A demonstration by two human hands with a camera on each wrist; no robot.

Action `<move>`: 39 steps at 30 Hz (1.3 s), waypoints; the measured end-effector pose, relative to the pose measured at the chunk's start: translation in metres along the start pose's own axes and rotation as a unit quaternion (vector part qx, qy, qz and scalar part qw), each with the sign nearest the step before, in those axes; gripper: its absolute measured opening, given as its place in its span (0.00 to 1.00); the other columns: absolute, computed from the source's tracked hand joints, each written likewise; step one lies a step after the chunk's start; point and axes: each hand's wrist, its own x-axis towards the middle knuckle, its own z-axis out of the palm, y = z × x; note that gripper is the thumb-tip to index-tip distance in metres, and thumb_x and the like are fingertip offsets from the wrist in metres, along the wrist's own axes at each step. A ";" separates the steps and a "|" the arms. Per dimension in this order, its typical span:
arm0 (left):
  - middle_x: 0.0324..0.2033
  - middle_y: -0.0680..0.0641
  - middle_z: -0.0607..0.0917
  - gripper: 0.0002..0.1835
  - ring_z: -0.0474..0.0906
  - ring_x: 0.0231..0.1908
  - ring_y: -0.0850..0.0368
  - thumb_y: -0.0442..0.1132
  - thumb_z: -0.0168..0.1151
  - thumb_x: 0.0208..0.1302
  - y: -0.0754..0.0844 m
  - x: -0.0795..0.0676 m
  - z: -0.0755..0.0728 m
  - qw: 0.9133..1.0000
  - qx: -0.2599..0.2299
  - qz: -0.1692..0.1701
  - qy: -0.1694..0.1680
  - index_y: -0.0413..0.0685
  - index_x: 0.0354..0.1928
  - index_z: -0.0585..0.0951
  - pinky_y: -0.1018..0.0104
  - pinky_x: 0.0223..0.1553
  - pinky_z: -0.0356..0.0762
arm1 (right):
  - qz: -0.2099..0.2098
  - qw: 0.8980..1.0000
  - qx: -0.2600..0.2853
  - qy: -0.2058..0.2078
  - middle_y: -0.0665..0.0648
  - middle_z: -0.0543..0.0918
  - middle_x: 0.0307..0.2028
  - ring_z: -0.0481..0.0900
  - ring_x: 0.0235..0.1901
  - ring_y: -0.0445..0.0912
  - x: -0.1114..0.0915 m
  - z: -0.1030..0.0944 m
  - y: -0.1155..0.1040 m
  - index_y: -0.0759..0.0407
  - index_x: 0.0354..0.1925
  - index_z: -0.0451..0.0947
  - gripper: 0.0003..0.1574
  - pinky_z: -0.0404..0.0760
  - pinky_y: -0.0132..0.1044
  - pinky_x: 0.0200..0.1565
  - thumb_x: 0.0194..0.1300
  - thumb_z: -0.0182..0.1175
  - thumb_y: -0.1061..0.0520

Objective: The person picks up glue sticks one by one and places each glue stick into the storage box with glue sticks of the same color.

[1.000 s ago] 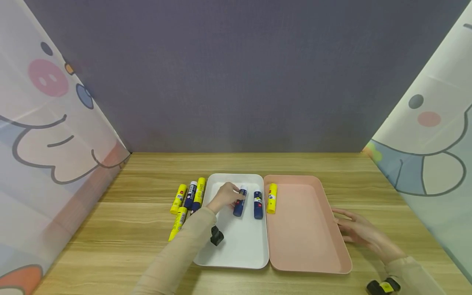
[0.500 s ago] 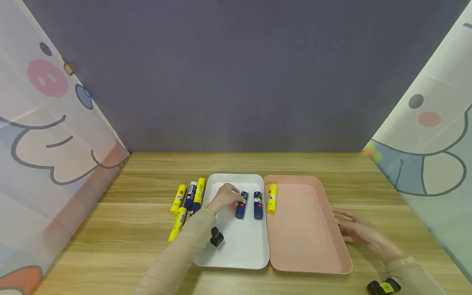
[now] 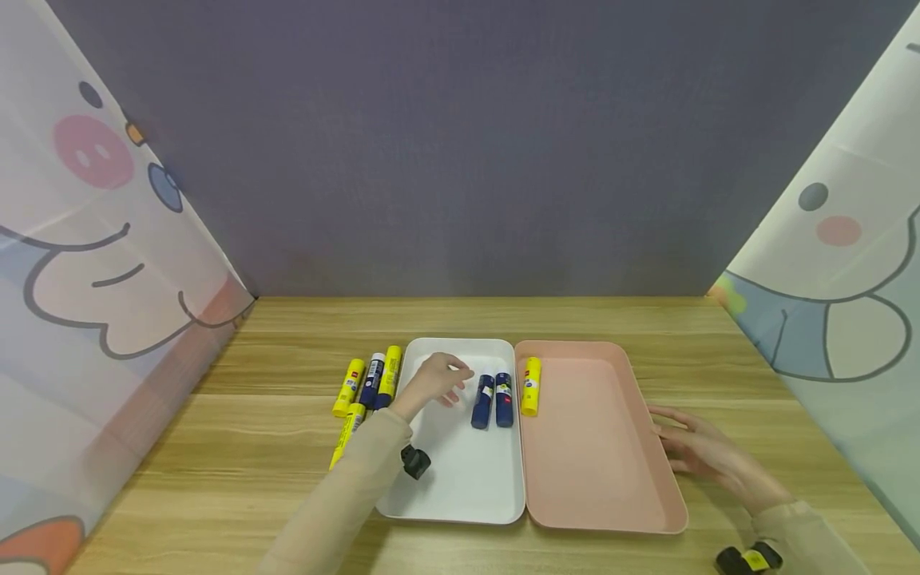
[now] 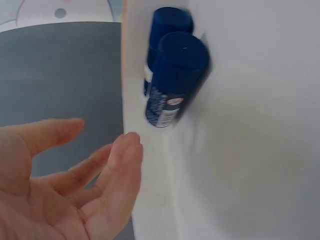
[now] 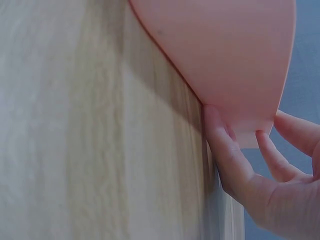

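Note:
My left hand (image 3: 434,382) hovers over the white tray (image 3: 467,483), fingers parted and holding nothing. Just right of its fingertips, two dark blue glue sticks (image 3: 482,402) lie side by side along the tray's right wall. In the left wrist view the nearer blue glue stick (image 4: 177,75) partly covers the other one. A yellow glue stick (image 3: 531,387) lies against the left wall of the pink tray (image 3: 589,455). My right hand (image 3: 697,449) rests its fingertips on that tray's outer right side. In the right wrist view, thumb and fingers (image 5: 225,145) touch the pink wall.
Left of the white tray, several glue sticks lie on the wooden table (image 3: 237,455), among them a yellow one (image 3: 348,387) and a blue one with a white cap (image 3: 371,381). My left sleeve (image 3: 345,487) partly hides this group. A grey panel (image 3: 474,160) stands behind.
My left hand has let go of a blue glue stick and drawn slightly left. That glue stick has moved right, now close beside the other blue one. The right hand stays put.

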 end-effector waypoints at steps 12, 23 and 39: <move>0.31 0.38 0.83 0.16 0.80 0.24 0.49 0.41 0.56 0.62 0.008 -0.021 -0.015 0.997 0.048 0.061 0.011 0.37 0.47 0.78 0.66 0.25 0.80 | 0.004 1.000 0.007 0.004 0.45 0.80 0.44 0.79 0.45 0.41 0.000 -0.001 0.000 0.31 0.47 0.70 0.20 0.79 0.39 0.46 0.71 0.42 0.58; 0.33 0.37 0.82 0.17 0.80 0.29 0.43 0.40 0.55 0.63 0.004 -0.036 -0.035 0.994 0.049 0.097 0.011 0.36 0.51 0.76 0.64 0.27 0.80 | 0.011 1.000 0.010 0.009 0.44 0.80 0.44 0.79 0.45 0.40 0.000 0.000 0.000 0.31 0.47 0.71 0.20 0.79 0.38 0.46 0.71 0.43 0.58; 0.31 0.41 0.80 0.17 0.79 0.27 0.49 0.39 0.55 0.63 -0.019 -0.050 -0.065 0.988 0.069 0.130 0.040 0.36 0.51 0.76 0.61 0.29 0.80 | 0.001 1.000 0.008 0.002 0.44 0.80 0.45 0.79 0.45 0.40 0.001 -0.001 0.000 0.32 0.48 0.70 0.21 0.79 0.38 0.46 0.72 0.41 0.59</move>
